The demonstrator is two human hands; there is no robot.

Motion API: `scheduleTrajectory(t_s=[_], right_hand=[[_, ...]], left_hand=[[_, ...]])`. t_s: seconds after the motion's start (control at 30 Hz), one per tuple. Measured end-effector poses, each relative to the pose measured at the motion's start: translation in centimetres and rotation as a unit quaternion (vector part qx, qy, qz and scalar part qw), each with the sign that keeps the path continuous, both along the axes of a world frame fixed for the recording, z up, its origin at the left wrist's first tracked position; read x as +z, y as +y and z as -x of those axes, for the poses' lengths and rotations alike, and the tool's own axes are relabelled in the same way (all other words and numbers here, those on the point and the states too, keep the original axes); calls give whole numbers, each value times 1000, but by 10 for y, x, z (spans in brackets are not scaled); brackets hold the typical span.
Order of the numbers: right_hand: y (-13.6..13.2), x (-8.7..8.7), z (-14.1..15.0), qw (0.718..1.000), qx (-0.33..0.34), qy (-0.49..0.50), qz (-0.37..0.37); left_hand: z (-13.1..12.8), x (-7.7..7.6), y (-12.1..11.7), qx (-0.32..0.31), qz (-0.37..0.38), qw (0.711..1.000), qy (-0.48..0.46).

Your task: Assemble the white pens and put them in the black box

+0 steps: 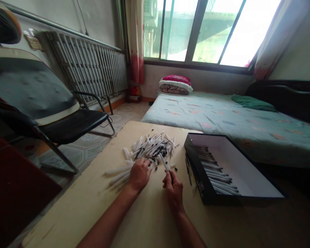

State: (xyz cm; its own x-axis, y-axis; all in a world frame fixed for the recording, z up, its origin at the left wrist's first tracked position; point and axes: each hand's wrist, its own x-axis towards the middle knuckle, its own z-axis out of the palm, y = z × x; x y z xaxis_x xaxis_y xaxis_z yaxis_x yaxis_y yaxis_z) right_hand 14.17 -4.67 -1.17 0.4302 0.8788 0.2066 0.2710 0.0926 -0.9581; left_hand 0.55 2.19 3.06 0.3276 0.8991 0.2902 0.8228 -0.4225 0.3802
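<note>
A heap of white pens and black caps (151,148) lies on a pale wooden table (93,203). My left hand (138,175) rests palm down at the heap's near edge, fingers curled over some pens. My right hand (173,187) is closed around one white pen (164,163) that points up and to the left. To the right stands an open black box (237,172) with a white inside and a row of finished pens (217,174) along its left side.
A black folding chair (59,117) stands left of the table by a white radiator (93,65). Behind the table lies a low bed (222,117) with folded bedding (175,84) under a window. A dark cabinet (12,193) is at the near left.
</note>
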Motion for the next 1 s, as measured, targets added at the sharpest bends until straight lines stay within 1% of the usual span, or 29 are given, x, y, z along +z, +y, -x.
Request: scheduleTrajectory(t_s=[0.07,0.17,0.37,0.53,0.6,0.67,0.7,0.77,0.8,0.87,0.93,1.0], right_hand=[[0,1,0,1000,1,4,-1],[0,2,0,1000,3,5,-7],[-1,7,0,1000,-17,10,-25],[-1,8,0,999,-34,15,-24],[0,7,-1,999,-36,16,-18],[0,6,-1,999,-37,18,-16],[0,5,-1,999,-38,18,-18],[1,2,-2,999,-38,15,-21],[1,2,-2,999,-37,11,-22],[1,0,-2,999,-30,-2,-26],[0,1,-1,999,-17,-24,-38],[-2,3,0,997,3,-48,-55]], left_hand=[[-6,-1,4,9,-21,998,59],[-13,-2,6,26,-31,995,95],[-19,-4,0,15,-43,996,81],[-21,-7,-2,41,-32,997,62],[-21,-6,-2,45,-35,997,45],[-20,-5,-2,38,-43,998,4],[-19,-4,-2,31,-41,998,-30],[-13,-2,-1,14,-10,992,-125],[-8,-1,-1,7,20,983,-184],[3,0,-1,5,87,947,-308],[16,1,-1,10,144,900,-412],[29,0,-3,26,190,851,-488]])
